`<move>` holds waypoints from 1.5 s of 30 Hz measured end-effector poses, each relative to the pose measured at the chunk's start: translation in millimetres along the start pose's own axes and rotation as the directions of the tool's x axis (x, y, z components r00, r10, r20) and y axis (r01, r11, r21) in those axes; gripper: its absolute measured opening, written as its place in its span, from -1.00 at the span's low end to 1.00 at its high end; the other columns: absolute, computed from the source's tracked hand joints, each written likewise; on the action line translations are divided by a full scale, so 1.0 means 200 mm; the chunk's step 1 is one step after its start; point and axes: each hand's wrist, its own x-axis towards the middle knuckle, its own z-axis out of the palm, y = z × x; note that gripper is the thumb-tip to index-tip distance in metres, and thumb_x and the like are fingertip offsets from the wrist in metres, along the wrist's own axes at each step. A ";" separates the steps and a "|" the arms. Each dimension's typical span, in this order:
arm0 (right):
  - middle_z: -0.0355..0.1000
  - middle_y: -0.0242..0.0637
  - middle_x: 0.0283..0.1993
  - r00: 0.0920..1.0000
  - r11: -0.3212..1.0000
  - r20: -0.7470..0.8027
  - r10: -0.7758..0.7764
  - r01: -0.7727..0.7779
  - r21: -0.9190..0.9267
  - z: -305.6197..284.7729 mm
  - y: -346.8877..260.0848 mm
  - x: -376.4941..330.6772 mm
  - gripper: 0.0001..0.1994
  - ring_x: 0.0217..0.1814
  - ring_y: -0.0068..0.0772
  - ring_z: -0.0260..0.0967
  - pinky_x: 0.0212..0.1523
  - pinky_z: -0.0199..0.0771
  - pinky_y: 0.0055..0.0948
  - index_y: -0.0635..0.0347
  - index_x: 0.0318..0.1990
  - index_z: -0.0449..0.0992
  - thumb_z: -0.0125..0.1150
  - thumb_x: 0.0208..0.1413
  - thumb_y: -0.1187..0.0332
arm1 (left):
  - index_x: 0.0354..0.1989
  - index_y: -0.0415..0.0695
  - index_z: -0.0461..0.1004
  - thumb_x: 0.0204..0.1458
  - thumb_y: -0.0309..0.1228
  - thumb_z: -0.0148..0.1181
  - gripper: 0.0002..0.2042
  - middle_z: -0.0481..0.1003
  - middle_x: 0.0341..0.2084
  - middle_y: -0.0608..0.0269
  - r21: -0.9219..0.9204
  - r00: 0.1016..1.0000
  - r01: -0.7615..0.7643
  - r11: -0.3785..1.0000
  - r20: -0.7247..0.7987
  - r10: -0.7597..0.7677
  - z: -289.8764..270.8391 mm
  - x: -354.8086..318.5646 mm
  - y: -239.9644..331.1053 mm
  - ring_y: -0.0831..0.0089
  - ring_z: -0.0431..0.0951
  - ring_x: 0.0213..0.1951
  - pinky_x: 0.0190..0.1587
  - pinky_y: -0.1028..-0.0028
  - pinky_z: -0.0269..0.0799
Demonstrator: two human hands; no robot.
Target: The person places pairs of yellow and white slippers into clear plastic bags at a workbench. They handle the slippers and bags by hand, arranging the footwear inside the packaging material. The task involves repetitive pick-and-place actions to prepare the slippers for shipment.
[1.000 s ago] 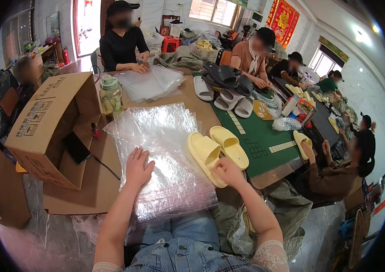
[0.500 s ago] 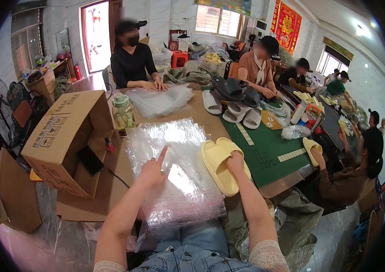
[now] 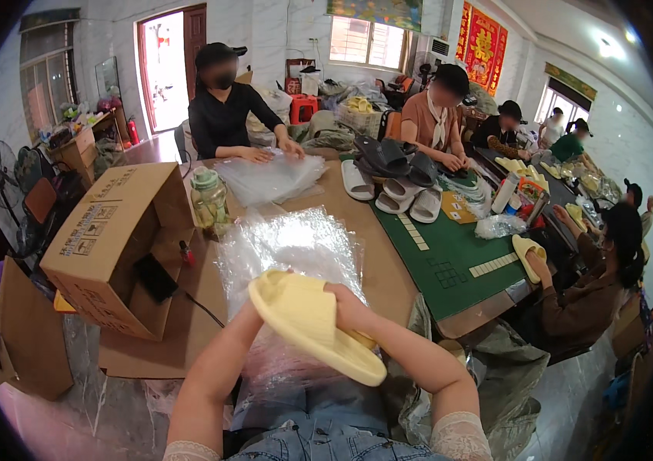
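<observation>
A pair of pale yellow slide slippers point(image 3: 303, 319) is tilted over the stack of clear plastic bags point(image 3: 299, 238), one slipper mostly covering the other. My right hand point(image 3: 349, 309) grips them from the right, its fingers partly hidden by the upper strap. Close against the slippers' left side is my left hand point(image 3: 252, 313); its fingers are behind the front slipper, so whether they hold it does not show. The bags lie flat on the brown table before me, their pinkish near edges toward my lap.
An open cardboard box point(image 3: 103, 238) lies at the left, a black phone point(image 3: 156, 278) inside. Beyond it stands a green-lidded jar point(image 3: 209, 198). Grey and black slides point(image 3: 395, 173) are piled at the back, beside a green mat point(image 3: 441, 261). Several people work around the tables.
My right hand has lifted the yellow slippers off the table and brought them left over the bags. My left hand, pointing on the bags before, is now behind the slippers.
</observation>
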 end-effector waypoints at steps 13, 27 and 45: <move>0.57 0.14 -0.19 0.835 0.638 -0.550 0.015 -0.432 -0.638 -0.13 0.60 0.45 -0.75 -0.12 0.18 0.57 -0.06 0.57 -0.02 0.37 -0.28 0.60 0.24 0.05 0.30 | 0.18 -0.08 0.49 0.13 -0.27 0.14 -0.57 0.38 0.21 -0.22 0.160 0.812 0.069 0.985 -0.582 0.038 0.16 -0.34 0.08 -0.19 0.27 0.32 0.40 -0.01 0.10; 0.47 0.04 -0.19 0.774 0.688 -0.630 -0.068 -0.421 -0.591 -0.14 0.77 0.23 -0.80 -0.13 0.14 0.48 -0.08 0.52 0.00 0.33 -0.31 0.51 0.26 -0.06 0.37 | 0.28 0.09 0.44 -0.05 0.17 0.35 -0.28 0.22 0.40 -0.06 0.083 0.972 -0.166 0.983 -0.152 0.177 0.06 -0.52 0.24 -0.11 0.07 0.46 0.45 0.04 0.05; 0.51 -0.08 -0.11 0.746 0.970 -0.621 -0.242 0.175 -0.168 -0.16 0.62 0.04 -0.80 0.01 -0.05 0.47 0.04 0.44 -0.24 0.32 -0.12 0.58 0.28 0.13 0.42 | 0.01 0.02 0.64 0.24 -0.23 0.11 -0.72 0.44 0.24 -0.02 -0.273 0.959 -0.038 0.961 -0.279 -0.042 0.13 -0.42 0.22 -0.09 0.31 0.34 0.40 0.19 0.20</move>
